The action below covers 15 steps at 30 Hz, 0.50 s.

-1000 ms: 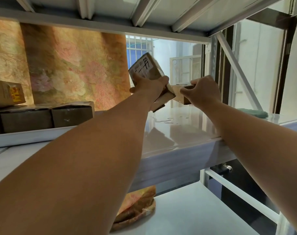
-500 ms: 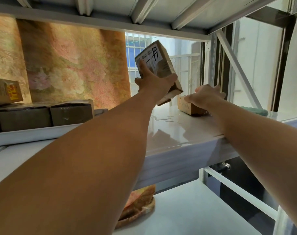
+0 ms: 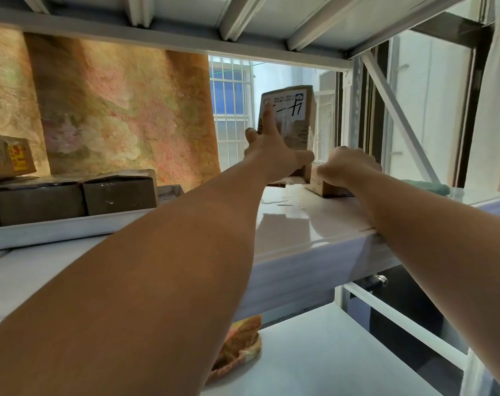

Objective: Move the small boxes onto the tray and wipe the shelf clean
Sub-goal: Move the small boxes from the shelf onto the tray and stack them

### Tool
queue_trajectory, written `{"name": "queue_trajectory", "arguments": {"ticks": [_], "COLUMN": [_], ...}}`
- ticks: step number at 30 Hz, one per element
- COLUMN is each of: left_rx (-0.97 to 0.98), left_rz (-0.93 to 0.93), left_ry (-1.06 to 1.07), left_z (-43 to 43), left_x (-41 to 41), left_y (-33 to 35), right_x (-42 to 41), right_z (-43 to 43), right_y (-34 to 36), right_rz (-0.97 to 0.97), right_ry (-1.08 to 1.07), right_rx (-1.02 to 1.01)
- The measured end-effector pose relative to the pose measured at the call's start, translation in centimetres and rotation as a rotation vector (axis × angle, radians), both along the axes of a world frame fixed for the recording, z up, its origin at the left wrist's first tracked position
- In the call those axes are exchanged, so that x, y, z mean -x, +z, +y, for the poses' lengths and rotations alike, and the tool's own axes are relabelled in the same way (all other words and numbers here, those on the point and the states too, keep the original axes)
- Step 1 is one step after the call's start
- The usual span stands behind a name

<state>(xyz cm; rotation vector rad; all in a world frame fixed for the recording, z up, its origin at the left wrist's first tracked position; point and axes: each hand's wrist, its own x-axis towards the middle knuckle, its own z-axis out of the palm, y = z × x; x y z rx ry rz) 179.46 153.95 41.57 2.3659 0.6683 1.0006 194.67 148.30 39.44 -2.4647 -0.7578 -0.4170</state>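
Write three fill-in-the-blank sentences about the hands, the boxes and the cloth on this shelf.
The left hand holds the tall box, which has a white ____ on it. The right hand grips the low box, which sits on the ____. The green cloth lies to the ____ of the right hand.
Missing: label; shelf; right.
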Motion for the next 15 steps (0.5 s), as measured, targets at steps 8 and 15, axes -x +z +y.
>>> {"name": "queue_trajectory", "arguments": {"ticks": [8, 15], "left_rx": [0.036, 0.147], "left_rz": [-0.067, -0.238], "left_ry": [-0.096, -0.212], "left_z": [0.44, 0.06], "left_x": [-0.13, -0.11], "left_y": [0.15, 0.46], "right_x": [0.66, 0.73], "right_z": [-0.16, -0.39], "right_y": [0.1, 0.22], "right_rz": [0.064, -0.014], "right_ry": [-0.042, 0.059], "right_rx": [0.126, -0.107]}}
